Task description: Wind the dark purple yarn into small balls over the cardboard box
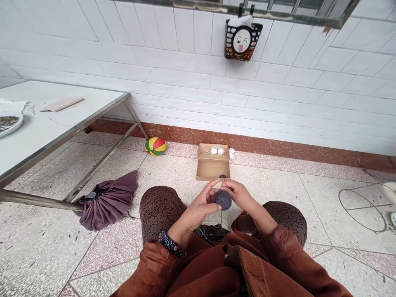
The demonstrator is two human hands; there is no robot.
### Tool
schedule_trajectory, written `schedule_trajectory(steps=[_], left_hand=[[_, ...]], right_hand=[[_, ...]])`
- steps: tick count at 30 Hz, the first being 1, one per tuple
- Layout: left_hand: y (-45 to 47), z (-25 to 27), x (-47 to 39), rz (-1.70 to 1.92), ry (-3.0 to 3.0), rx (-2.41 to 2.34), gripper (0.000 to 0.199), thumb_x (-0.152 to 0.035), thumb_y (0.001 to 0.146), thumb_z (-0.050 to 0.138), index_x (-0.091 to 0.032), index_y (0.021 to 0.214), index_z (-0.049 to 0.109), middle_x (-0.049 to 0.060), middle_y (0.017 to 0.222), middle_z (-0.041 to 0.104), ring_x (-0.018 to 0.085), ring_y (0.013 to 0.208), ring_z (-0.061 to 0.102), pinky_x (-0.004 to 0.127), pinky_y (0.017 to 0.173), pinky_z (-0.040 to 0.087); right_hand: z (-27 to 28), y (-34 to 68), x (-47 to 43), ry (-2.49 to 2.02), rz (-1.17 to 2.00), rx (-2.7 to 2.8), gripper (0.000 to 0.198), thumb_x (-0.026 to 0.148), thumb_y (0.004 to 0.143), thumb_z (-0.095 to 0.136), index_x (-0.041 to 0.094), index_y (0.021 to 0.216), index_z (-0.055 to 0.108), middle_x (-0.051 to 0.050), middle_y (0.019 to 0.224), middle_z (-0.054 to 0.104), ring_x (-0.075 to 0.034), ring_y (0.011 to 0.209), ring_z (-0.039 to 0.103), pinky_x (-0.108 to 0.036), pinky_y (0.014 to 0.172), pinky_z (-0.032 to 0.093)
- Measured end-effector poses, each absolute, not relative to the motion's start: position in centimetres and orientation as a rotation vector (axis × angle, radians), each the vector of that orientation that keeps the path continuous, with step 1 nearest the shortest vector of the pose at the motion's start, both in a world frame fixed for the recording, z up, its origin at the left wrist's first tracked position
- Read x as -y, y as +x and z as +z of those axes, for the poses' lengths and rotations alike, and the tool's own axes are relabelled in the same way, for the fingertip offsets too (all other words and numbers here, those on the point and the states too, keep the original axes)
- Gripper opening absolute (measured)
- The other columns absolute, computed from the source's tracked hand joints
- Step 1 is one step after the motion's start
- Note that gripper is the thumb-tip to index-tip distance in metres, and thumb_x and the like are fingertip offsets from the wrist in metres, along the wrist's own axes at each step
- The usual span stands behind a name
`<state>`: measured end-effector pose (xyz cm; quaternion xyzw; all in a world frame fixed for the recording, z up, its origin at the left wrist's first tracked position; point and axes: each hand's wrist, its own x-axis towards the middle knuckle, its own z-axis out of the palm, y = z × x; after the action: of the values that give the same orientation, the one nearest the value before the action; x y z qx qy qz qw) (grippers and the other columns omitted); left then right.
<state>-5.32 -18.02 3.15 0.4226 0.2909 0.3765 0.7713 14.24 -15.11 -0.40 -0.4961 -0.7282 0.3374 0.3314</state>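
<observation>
Between my knees, a small dark grey-blue ball of yarn (222, 199) is held up off the floor. My left hand (206, 199) grips it from the left, with the thumb below and the fingers around the far side. At the ball's upper right, the bent fingers of my right hand (236, 193) are pinched together against the yarn; any loose strand there is too fine to make out. Just beyond my hands, an open cardboard box (213, 168) lies on the floor. White balls of yarn (214, 150) rest in its lid, and a small dark ball (222, 176) sits at its near right corner.
More white balls (232, 153) lie right of the box. A striped ball (155, 146) is by the leg of a white table (62, 119) on the left. A folded purple umbrella (109, 200) lies beneath. A basket (243, 41) hangs on the wall; a wire frame (361, 209) stands right.
</observation>
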Motion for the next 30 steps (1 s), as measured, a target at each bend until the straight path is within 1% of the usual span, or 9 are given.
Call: schedule_trajectory(steps=[2, 4, 7, 13, 16, 19, 22, 27, 30], left_hand=[[-5.3, 3.2, 17.7, 0.9, 0.783, -0.68, 0.057, -0.016, 0.065, 0.076, -0.022, 0.12, 0.065, 0.005, 0.107, 0.064, 0.02, 0.099, 0.057, 0.032, 0.089, 0.043], [-5.3, 2.9, 17.2, 0.98, 0.648, -0.731, 0.041, -0.018, 0.064, 0.078, -0.018, 0.104, 0.068, 0.006, 0.105, 0.065, 0.019, 0.097, 0.058, 0.033, 0.089, 0.045], [-5.3, 2.2, 16.6, 1.063, 0.52, -0.809, 0.038, -0.019, 0.061, 0.08, -0.017, 0.096, 0.065, 0.004, 0.1, 0.064, 0.018, 0.091, 0.059, 0.033, 0.085, 0.048], [-5.0, 1.1, 17.2, 1.014, 0.703, -0.888, 0.037, -0.021, 0.066, 0.075, -0.018, 0.101, 0.064, 0.003, 0.099, 0.064, 0.017, 0.091, 0.058, 0.03, 0.084, 0.045], [-4.6, 1.3, 17.8, 0.96, 0.867, -0.864, 0.052, -0.018, 0.066, 0.075, -0.02, 0.116, 0.061, 0.004, 0.107, 0.064, 0.018, 0.096, 0.057, 0.031, 0.088, 0.044], [-4.4, 1.9, 18.2, 0.917, 0.94, -0.755, 0.068, -0.016, 0.065, 0.074, -0.025, 0.13, 0.056, 0.004, 0.117, 0.062, 0.021, 0.104, 0.056, 0.033, 0.092, 0.042], [-4.6, 2.6, 18.4, 0.884, 0.917, -0.661, 0.071, -0.015, 0.067, 0.073, -0.027, 0.135, 0.056, 0.005, 0.12, 0.063, 0.023, 0.11, 0.055, 0.034, 0.095, 0.04], [-5.0, 3.0, 18.3, 0.861, 0.717, -0.579, 0.047, -0.018, 0.069, 0.073, -0.02, 0.116, 0.069, 0.009, 0.115, 0.066, 0.023, 0.104, 0.06, 0.036, 0.093, 0.044], [-5.0, 2.6, 17.7, 0.923, 0.611, -0.652, 0.038, -0.019, 0.068, 0.077, -0.018, 0.105, 0.069, 0.007, 0.106, 0.068, 0.02, 0.096, 0.062, 0.035, 0.091, 0.047]], right_hand=[[-1.6, 14.2, 16.1, -1.333, 0.842, 1.902, 0.023, 0.033, 0.099, 0.05, 0.02, 0.083, 0.061, -0.001, 0.075, 0.064, -0.017, 0.071, 0.06, -0.028, 0.067, 0.046], [-2.0, 14.0, 17.3, -1.319, 0.834, 1.932, 0.023, 0.033, 0.101, 0.047, 0.021, 0.087, 0.061, -0.002, 0.08, 0.065, -0.017, 0.074, 0.061, -0.028, 0.07, 0.047], [-1.0, 13.4, 18.9, -1.254, 0.851, 2.042, 0.022, 0.033, 0.103, 0.047, 0.021, 0.091, 0.062, -0.002, 0.085, 0.066, -0.017, 0.079, 0.063, -0.029, 0.075, 0.048], [3.8, 12.8, 19.6, -1.067, 0.813, 2.173, 0.023, 0.033, 0.104, 0.048, 0.021, 0.093, 0.065, -0.004, 0.086, 0.068, -0.017, 0.082, 0.063, -0.028, 0.077, 0.05], [5.3, 13.3, 18.2, -1.059, 0.73, 2.167, 0.024, 0.035, 0.103, 0.049, 0.022, 0.093, 0.067, -0.004, 0.086, 0.068, -0.018, 0.082, 0.063, -0.029, 0.077, 0.049], [5.0, 14.1, 16.3, -1.067, 0.684, 2.123, 0.024, 0.037, 0.102, 0.051, 0.022, 0.092, 0.068, -0.004, 0.087, 0.067, -0.018, 0.082, 0.063, -0.029, 0.076, 0.048], [3.0, 14.7, 15.1, -1.13, 0.716, 2.016, 0.026, 0.037, 0.101, 0.053, 0.022, 0.085, 0.066, -0.003, 0.081, 0.065, -0.017, 0.078, 0.061, -0.028, 0.074, 0.047], [-1.1, 14.6, 16.3, -1.261, 0.762, 1.911, 0.028, 0.036, 0.101, 0.047, 0.021, 0.082, 0.061, -0.002, 0.076, 0.063, -0.016, 0.072, 0.059, -0.027, 0.068, 0.046], [-1.8, 14.3, 18.0, -1.274, 0.778, 1.936, 0.025, 0.034, 0.102, 0.045, 0.021, 0.087, 0.061, -0.003, 0.081, 0.065, -0.017, 0.075, 0.061, -0.028, 0.072, 0.047]])
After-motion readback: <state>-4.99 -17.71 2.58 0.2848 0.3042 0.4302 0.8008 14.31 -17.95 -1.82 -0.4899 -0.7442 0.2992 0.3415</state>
